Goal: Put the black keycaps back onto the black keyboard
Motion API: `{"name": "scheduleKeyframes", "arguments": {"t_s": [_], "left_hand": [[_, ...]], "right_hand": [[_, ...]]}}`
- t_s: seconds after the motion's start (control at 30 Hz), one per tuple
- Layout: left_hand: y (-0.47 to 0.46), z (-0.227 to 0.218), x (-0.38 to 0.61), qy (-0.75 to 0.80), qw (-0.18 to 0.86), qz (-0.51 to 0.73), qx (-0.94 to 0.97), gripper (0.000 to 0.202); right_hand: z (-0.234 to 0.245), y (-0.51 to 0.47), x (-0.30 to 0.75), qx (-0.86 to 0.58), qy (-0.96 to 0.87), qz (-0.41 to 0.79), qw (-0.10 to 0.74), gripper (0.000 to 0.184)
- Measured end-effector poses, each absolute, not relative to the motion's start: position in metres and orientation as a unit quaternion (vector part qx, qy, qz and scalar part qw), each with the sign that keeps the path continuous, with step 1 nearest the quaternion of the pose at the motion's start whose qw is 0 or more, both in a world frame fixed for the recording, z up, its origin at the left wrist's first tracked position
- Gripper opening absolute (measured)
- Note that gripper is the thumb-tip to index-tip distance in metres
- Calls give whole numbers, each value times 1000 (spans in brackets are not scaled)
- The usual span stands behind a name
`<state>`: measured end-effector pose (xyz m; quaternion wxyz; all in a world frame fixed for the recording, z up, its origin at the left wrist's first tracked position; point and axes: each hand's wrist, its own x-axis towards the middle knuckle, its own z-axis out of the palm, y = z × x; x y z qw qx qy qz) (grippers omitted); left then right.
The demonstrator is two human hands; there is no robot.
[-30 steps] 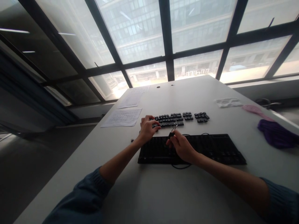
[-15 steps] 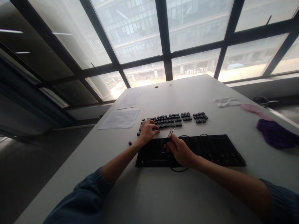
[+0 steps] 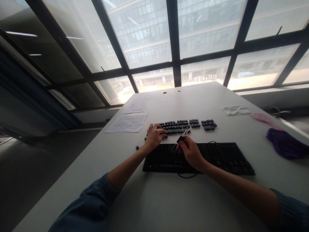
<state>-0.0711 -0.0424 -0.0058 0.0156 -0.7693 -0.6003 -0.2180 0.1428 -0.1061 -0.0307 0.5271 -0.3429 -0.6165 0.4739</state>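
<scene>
A black keyboard base (image 3: 217,158) lies on the white table (image 3: 169,199) with its keycaps removed. Rows of loose black keycaps (image 3: 183,124) are laid out just behind it. My right hand (image 3: 190,153) hovers over the keyboard's left part, closed on a small wire keycap puller (image 3: 181,138) with a black handle. My left hand (image 3: 154,137) rests at the left end of the keycap rows, fingers curled down onto the caps; whether it grips one is hidden.
Printed paper sheets (image 3: 127,123) lie at the back left. A purple cloth (image 3: 285,141), a pink item (image 3: 262,117) and a clear plastic bag (image 3: 235,110) sit at the right. A tiny dark piece (image 3: 137,148) lies left of the keyboard. Large windows stand behind the table.
My right hand dipped toward the keyboard with the puller, then lifted it again. My left hand stayed on the left end of the keycap rows. The view shifted slightly.
</scene>
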Motion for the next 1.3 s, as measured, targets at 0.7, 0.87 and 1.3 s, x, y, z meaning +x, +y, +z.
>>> {"name": "scheduleKeyframes", "arguments": {"t_s": [0.7,0.87,1.3], "left_hand": [[-77,13,-60,-546,-25,-312,-777,18],[-131,-6,-41,-494,-158,-312,-796,23],[-145,1,-38,-418,-185,-233,-858,15]], "right_hand": [[-14,-109,156,-361,-690,415,471,14],[-13,-115,160,-363,-765,367,384,13],[-15,-125,162,-246,-874,266,325,12]]}}
